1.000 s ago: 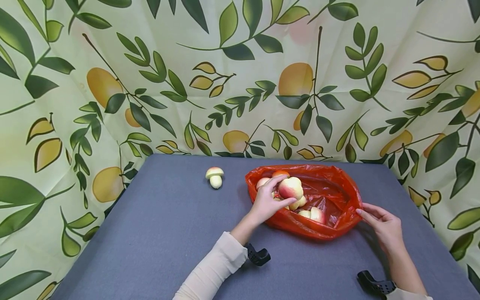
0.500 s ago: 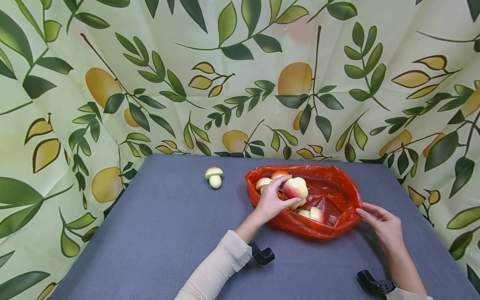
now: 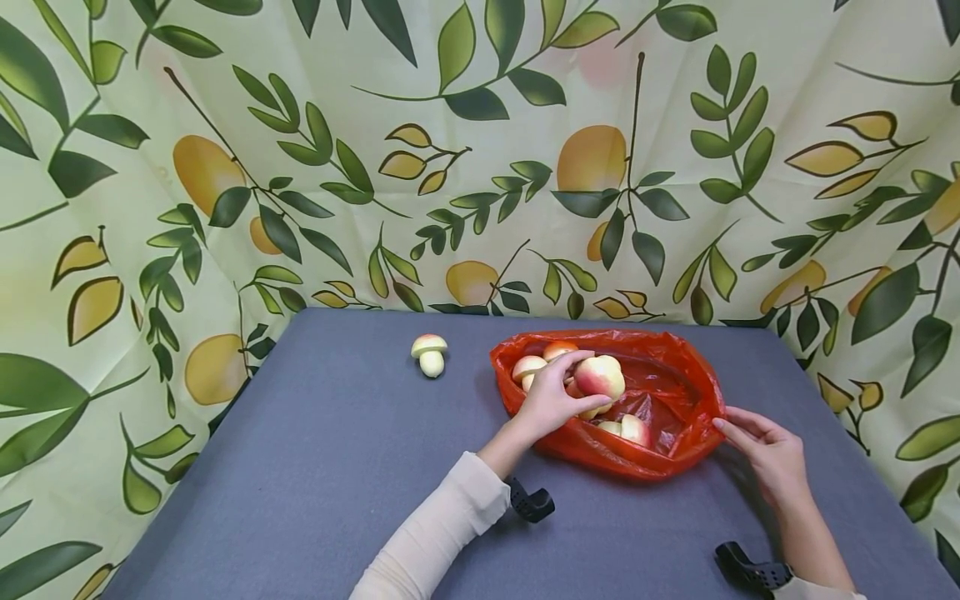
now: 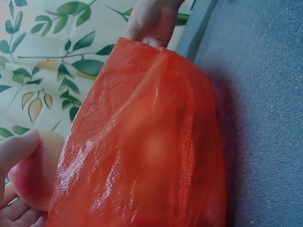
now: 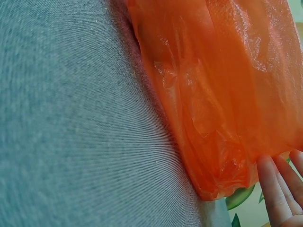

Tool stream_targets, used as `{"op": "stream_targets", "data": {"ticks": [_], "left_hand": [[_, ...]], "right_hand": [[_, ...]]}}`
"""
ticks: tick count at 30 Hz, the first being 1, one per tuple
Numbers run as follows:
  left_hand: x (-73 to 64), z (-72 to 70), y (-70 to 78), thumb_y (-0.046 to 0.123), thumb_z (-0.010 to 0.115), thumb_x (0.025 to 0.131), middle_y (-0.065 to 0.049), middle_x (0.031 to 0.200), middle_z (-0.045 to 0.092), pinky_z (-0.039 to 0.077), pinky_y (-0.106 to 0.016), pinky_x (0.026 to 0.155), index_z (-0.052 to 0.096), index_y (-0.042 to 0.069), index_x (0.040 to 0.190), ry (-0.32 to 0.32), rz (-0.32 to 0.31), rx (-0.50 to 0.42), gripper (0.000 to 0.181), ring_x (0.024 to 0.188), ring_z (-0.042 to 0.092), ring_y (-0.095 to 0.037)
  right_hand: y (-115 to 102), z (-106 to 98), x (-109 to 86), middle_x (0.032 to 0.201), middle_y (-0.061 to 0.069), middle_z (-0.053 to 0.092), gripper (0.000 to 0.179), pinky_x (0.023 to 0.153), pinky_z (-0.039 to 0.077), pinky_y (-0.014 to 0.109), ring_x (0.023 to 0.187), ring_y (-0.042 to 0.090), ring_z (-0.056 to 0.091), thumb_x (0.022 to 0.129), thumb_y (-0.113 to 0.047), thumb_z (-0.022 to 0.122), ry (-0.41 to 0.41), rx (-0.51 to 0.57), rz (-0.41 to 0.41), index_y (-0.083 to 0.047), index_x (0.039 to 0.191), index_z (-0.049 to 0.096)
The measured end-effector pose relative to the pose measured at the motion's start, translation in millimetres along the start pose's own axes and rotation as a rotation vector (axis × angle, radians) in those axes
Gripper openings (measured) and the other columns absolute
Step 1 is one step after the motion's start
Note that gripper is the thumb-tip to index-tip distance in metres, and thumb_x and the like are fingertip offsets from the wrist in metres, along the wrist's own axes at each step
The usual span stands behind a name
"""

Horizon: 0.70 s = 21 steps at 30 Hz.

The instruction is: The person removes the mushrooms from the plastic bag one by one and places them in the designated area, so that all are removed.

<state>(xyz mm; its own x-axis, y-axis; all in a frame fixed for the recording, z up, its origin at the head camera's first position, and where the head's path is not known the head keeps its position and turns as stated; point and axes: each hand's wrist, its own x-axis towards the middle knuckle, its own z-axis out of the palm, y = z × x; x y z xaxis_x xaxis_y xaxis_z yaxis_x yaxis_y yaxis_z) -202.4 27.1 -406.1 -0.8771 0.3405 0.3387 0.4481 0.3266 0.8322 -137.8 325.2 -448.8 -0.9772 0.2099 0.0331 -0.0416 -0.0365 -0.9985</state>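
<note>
My left hand [image 3: 551, 402] grips a toy mushroom [image 3: 600, 377] with a red and cream cap, holding it over the opening of a red plastic bag [image 3: 678, 375]. In the left wrist view, thumb and fingers lie round the mushroom's cap [image 4: 40, 172] beside the bag's wall [image 4: 142, 142]. Several more mushrooms lie inside the bag, among them a pale-stemmed one [image 3: 528, 367] at its left and a red and cream one [image 3: 636, 430] near the front. At the bag's right end, my right hand [image 3: 772, 454] pinches the rim between thumb and fingers.
Another toy mushroom [image 3: 430, 356] with a reddish cap and pale stem lies on the grey table [image 3: 322, 450], left of the bag. A leaf-and-fruit patterned cloth [image 3: 495, 192] hangs behind the table and along its sides.
Over the last second, my left hand has moved a little to the right with the mushroom, above the bag's opening. My right hand has stayed at the rim.
</note>
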Motion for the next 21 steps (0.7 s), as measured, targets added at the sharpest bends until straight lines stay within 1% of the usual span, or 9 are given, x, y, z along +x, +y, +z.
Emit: {"op": "stream_targets", "data": {"ticks": [4, 7, 13, 15, 21], "left_hand": [[4.1, 1.2, 1.6, 0.019, 0.082, 0.076, -0.007, 0.127, 0.065, 0.051, -0.020, 0.098, 0.056, 0.006, 0.130, -0.022, -0.014, -0.021, 0.061, 0.112, 0.063, -0.018], [5.8, 1.9, 2.2, 0.017, 0.082, 0.076, -0.009, 0.127, 0.065, 0.051, -0.022, 0.100, 0.056, 0.004, 0.130, -0.027, -0.022, -0.043, 0.062, 0.114, 0.063, -0.020], [8.1, 4.6, 1.6, 0.017, 0.083, 0.075, -0.008, 0.127, 0.065, 0.051, -0.020, 0.098, 0.057, 0.007, 0.129, -0.024, -0.028, -0.059, 0.060, 0.112, 0.063, -0.020], [9.2, 6.0, 1.8, 0.019, 0.083, 0.075, -0.008, 0.127, 0.065, 0.052, -0.020, 0.097, 0.057, 0.009, 0.129, -0.023, -0.028, -0.039, 0.061, 0.111, 0.063, -0.018], [12.2, 9.5, 4.3, 0.022, 0.082, 0.076, -0.007, 0.129, 0.064, 0.052, -0.022, 0.097, 0.056, 0.007, 0.131, -0.027, -0.011, 0.038, 0.063, 0.112, 0.063, -0.017]], "right_hand": [[0, 0, 0.0, 0.082, -0.022, 0.073, 0.025, 0.065, 0.055, 0.010, 0.073, -0.006, 0.069, 0.088, -0.005, 0.067, 0.001, 0.003, -0.004, -0.028, 0.094, 0.075], [0, 0, -0.1, 0.082, -0.022, 0.073, 0.025, 0.065, 0.055, 0.010, 0.073, -0.006, 0.069, 0.088, -0.005, 0.067, 0.002, 0.000, -0.007, -0.028, 0.094, 0.075], [0, -1, -0.1, 0.082, -0.022, 0.073, 0.024, 0.065, 0.055, 0.010, 0.073, -0.006, 0.069, 0.089, -0.006, 0.066, -0.003, -0.010, 0.007, -0.028, 0.095, 0.075], [0, -1, -0.2, 0.082, -0.022, 0.073, 0.024, 0.065, 0.055, 0.010, 0.073, -0.006, 0.069, 0.089, -0.006, 0.066, -0.005, -0.012, 0.010, -0.028, 0.095, 0.075], [-1, -1, -0.5, 0.082, -0.022, 0.073, 0.025, 0.065, 0.056, 0.010, 0.073, -0.006, 0.069, 0.089, -0.006, 0.066, -0.005, -0.011, 0.006, -0.028, 0.094, 0.075]]}}
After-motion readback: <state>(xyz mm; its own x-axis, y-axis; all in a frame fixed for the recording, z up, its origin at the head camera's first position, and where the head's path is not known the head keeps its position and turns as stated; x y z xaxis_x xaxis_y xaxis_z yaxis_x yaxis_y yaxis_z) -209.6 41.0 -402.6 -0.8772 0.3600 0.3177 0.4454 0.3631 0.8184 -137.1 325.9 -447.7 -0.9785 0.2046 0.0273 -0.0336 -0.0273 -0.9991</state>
